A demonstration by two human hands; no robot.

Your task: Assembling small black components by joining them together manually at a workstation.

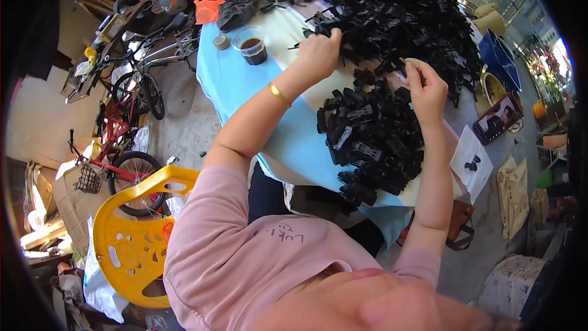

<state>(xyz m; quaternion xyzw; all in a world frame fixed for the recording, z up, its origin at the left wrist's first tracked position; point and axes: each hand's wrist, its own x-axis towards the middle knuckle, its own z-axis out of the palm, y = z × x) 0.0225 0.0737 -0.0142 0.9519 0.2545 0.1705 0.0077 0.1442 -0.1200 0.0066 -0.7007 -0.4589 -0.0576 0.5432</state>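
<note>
My left hand (318, 56) is closed at the near left edge of a big heap of black plastic parts (392, 6). Its fingers curl away from view, so what they hold is hidden. My right hand (427, 91) is raised at the heap's near side, thumb and finger pinched together around something small and thin that I cannot make out. Between my forearms lies a second, smaller pile of black plastic clips (370, 138), blocky in shape, reaching to the table's near edge.
A light blue cloth (236, 95) covers part of the table. On it stand a clear cup of dark liquid (251, 46) and a black bag (236, 13). To the right are a propped phone (499, 119) and white paper (470, 162). A yellow chair (131, 233) stands left.
</note>
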